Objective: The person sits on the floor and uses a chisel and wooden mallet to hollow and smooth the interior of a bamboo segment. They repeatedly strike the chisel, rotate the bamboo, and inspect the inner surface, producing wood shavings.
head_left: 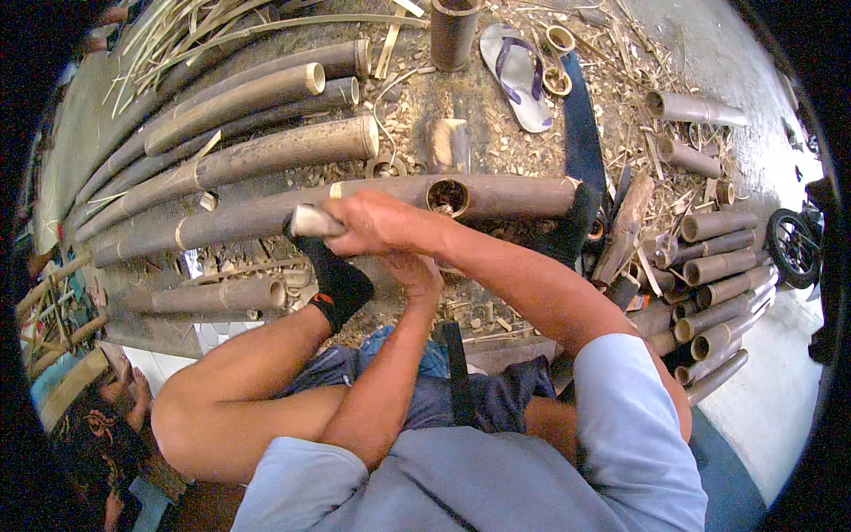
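Much of the left hand (418, 277) is covered by the right wrist and forearm, so whether its fingers are clenched or grasping something cannot be told. The right hand (368, 222) hides most of a tool, leaving only the blunt end of its pale handle (316, 222) in sight; the other end does not show. That handle lies just above the near side of a long bamboo pole (510, 197), which runs across in front of the person with one opening (448, 197) cut in its upper face, right of the hands. Two dark-socked feet show, the left foot (344, 282) close to the pole, below the handle, and the right foot (572, 222) at its right end. Beyond the pole, four bamboo lengths (284, 144) lie at the left with cut ends facing right; one upright tube (454, 40), one grey sandal (519, 80) and two bamboo rings (558, 82) stand or lie farther off among wood shavings (625, 80). At the right, the stacked tubes (718, 241) overlap too much for a sure count, and one wheel (792, 248) shows near the dark rim. The right fingers are wrapped closely around the handle, while the left hand sits just below them, perhaps touching.
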### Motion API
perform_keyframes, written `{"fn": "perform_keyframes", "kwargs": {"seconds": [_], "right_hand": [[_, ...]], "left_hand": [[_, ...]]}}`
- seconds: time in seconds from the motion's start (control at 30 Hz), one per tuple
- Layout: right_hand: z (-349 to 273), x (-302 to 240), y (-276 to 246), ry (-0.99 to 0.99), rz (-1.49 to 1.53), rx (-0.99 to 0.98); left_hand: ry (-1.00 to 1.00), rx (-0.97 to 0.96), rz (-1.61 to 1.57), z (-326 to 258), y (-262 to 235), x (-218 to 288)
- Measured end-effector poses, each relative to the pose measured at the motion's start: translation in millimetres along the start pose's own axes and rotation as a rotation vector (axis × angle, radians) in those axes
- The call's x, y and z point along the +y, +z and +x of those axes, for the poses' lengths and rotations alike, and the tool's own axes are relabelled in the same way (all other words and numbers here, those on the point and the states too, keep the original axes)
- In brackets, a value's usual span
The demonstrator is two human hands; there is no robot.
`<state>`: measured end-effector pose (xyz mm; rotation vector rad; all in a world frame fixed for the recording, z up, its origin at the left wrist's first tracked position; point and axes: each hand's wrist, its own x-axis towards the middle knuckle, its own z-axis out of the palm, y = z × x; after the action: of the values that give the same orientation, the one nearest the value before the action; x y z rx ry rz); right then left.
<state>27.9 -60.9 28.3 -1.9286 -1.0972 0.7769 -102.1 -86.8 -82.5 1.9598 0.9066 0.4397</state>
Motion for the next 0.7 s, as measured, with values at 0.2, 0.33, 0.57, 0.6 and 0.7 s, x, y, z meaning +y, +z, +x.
{"fn": "perform_keyframes", "kwargs": {"seconds": [0.2,0.33,0.57,0.6,0.7], "right_hand": [[-52,51,-93,0.509,0.792,0.77],[-76,92,-99,0.431,1.084,1.448],[-42,117,-78,0.504,1.317,1.477],[-37,120,-81,0.513,1.318,1.395],[-14,122,-82,0.566,1.146,0.981]], "left_hand": [[0.088,-0.627,-0.313,78,22,85],[0.293,-1.107,-0.279,128,79,131],[0.225,-1.177,-0.227,150,64,117],[0.189,-1.091,-0.207,150,58,114],[0.147,-0.774,-0.16,135,38,100]]}}
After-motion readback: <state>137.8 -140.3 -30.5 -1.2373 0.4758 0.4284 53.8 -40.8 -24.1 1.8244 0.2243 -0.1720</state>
